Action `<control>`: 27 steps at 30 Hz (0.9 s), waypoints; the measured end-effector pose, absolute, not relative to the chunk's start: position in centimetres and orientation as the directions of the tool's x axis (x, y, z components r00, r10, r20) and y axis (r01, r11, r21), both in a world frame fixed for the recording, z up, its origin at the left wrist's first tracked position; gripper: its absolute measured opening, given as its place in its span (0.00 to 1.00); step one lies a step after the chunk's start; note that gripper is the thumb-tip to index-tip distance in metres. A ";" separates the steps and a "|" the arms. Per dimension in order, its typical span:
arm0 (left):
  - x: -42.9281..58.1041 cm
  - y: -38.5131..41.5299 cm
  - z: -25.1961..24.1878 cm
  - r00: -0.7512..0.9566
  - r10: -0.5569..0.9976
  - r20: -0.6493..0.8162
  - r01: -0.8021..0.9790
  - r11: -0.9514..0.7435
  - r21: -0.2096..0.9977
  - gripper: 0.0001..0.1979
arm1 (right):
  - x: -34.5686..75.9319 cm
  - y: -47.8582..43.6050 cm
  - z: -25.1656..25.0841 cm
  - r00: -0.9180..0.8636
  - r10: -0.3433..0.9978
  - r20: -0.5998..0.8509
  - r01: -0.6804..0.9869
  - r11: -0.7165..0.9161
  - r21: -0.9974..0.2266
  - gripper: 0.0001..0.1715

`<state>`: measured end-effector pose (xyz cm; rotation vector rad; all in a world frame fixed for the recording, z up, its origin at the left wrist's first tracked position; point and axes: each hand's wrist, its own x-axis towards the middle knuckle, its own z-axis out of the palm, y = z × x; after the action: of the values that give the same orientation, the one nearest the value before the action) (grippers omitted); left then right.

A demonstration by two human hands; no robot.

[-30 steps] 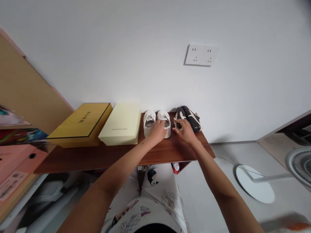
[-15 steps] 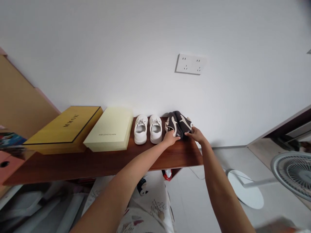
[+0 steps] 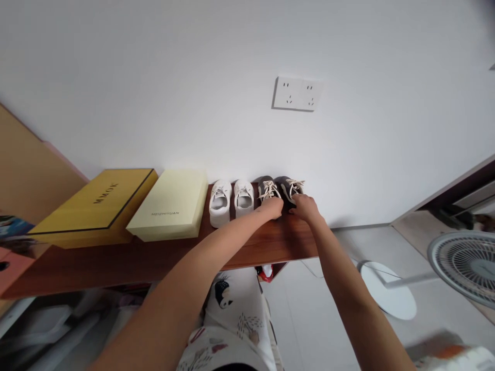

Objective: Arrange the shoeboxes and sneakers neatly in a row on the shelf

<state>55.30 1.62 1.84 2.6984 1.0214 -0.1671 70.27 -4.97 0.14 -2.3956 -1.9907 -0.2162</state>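
Observation:
Two dark sneakers with cream laces and cream trim stand upright side by side at the right part of the brown wooden shelf. My left hand is closed on the heel end of the left dark sneaker. The heel of the right dark sneaker is gripped by my right hand. Both toes point to the wall, and my fingers hide the heels. Just to the left stand a white sneaker and another white sneaker, also toes to the wall.
Left of the shoes lie a cream box and a yellow box. A socket plate is on the wall above. A fan and its round white base stand on the right.
The dark sneakers have gone from tilted on their sides, leaning together, to upright with laces up. Both hands turned with them. The whole view has shifted slightly.

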 end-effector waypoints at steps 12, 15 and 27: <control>55.9 1.9 1.0 0.761 0.618 -0.199 0.649 -0.726 0.227 0.17 | 68.6 -4.5 -1.5 0.193 0.979 0.064 0.979 -0.196 0.060 0.20; 55.1 1.5 0.5 0.767 0.625 -0.148 0.640 -0.725 0.254 0.19 | 68.3 -4.6 -2.1 0.202 0.975 0.097 0.978 -0.206 0.032 0.20; 42.3 -5.9 -3.6 0.722 0.609 0.329 0.368 -0.740 0.563 0.24 | 66.9 -7.5 -3.1 0.283 0.840 0.464 0.949 -0.176 -0.260 0.20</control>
<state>42.30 -5.93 -3.59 2.4605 0.7459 0.6985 66.94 -7.50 -3.06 -2.0623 -1.5995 -0.2922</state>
